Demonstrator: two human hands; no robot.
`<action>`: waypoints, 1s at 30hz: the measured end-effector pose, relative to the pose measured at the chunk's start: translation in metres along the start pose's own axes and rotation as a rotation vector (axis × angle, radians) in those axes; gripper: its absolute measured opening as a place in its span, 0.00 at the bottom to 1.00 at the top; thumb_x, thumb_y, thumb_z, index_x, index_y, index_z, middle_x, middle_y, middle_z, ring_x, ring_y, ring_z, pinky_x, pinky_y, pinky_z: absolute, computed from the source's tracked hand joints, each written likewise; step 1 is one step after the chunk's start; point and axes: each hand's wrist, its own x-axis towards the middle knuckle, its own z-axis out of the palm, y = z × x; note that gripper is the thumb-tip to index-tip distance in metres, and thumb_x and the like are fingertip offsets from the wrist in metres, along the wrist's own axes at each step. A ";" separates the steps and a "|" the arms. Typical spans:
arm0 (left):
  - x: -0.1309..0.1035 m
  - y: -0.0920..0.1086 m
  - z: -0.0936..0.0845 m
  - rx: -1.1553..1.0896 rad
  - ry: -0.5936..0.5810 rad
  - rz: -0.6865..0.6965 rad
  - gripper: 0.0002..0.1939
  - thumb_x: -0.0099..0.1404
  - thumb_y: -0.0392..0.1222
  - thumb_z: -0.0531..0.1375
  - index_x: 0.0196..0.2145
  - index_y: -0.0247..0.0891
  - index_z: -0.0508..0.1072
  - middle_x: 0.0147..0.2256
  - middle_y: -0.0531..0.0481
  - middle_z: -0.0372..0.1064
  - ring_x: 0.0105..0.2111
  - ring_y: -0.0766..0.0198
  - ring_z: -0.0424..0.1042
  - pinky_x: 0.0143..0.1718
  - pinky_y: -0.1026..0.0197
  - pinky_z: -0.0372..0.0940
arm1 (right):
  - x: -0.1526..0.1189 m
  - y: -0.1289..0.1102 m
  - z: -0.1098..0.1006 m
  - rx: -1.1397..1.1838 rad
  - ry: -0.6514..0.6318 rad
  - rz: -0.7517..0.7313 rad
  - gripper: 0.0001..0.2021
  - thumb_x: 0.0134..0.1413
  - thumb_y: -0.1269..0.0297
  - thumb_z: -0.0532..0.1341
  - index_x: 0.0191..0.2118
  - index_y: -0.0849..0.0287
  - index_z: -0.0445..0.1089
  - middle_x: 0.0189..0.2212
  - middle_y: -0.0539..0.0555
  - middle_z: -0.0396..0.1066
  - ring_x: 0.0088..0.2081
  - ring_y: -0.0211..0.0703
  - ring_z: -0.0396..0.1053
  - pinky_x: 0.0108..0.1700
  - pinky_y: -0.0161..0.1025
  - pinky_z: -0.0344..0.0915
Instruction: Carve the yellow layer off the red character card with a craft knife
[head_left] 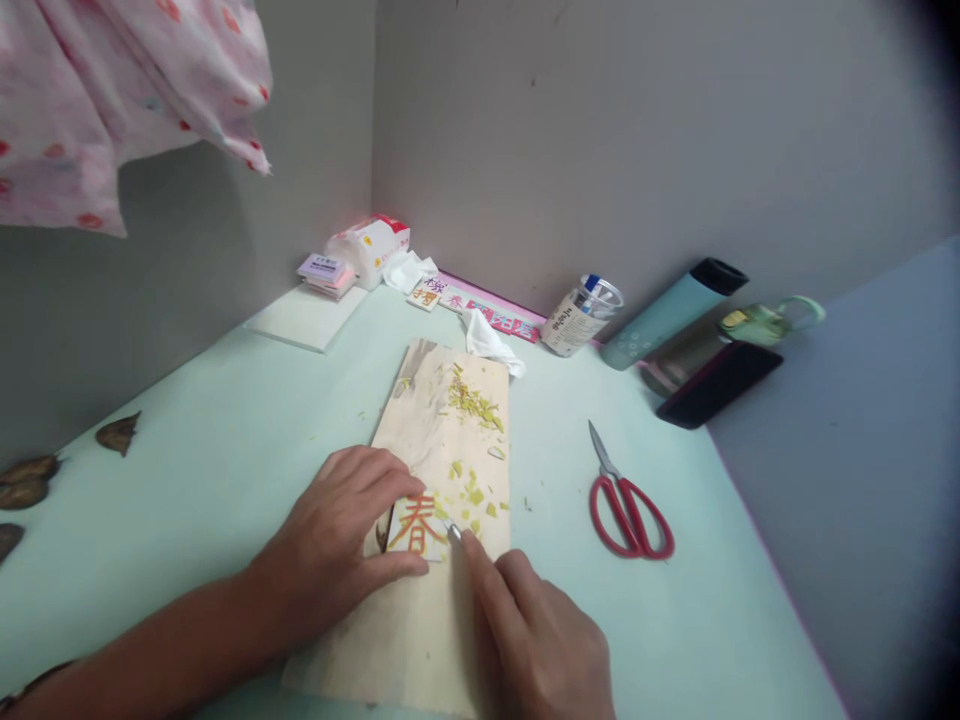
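Observation:
A small white carving block (417,526) with an orange-red Chinese character lies on the wooden board (435,640). My left hand (341,535) grips it, thumb on the near edge and fingers on the far edge. In my right hand (544,635) is a thin carving knife (454,533), its silvery tip at the block's right edge and the handle mostly hidden in my fist. Yellow-green shavings (472,490) are scattered just right of the block, and a denser pile of shavings (476,400) sits farther up the board.
Red-handled scissors (630,515) lie to the right. Behind are a clear jar (581,315), a teal bottle (671,312), a green-lidded bottle (727,340), a dark phone (720,383), tissues (491,345) and a tissue pack (371,245). Dry brown pods (118,434) lie left; patterned cloth (135,100) hangs above.

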 end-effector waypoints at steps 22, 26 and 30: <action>0.001 0.000 -0.001 -0.004 -0.008 0.001 0.27 0.55 0.39 0.75 0.48 0.44 0.68 0.44 0.53 0.68 0.47 0.54 0.65 0.50 0.53 0.55 | 0.007 0.013 -0.005 0.226 0.027 -0.002 0.17 0.71 0.71 0.48 0.56 0.68 0.67 0.28 0.52 0.69 0.21 0.34 0.67 0.21 0.30 0.60; 0.001 -0.001 -0.001 -0.001 -0.009 0.017 0.27 0.56 0.42 0.75 0.49 0.44 0.68 0.45 0.53 0.68 0.47 0.54 0.65 0.51 0.53 0.55 | 0.007 0.012 -0.005 0.192 -0.026 -0.027 0.18 0.69 0.71 0.48 0.58 0.67 0.67 0.29 0.53 0.71 0.21 0.35 0.67 0.20 0.32 0.60; -0.001 -0.002 0.000 -0.005 0.000 0.022 0.26 0.57 0.42 0.74 0.49 0.44 0.68 0.45 0.53 0.68 0.47 0.54 0.65 0.51 0.53 0.54 | 0.007 0.009 0.001 0.172 0.037 -0.023 0.18 0.65 0.74 0.51 0.57 0.68 0.67 0.30 0.54 0.71 0.21 0.35 0.66 0.20 0.33 0.59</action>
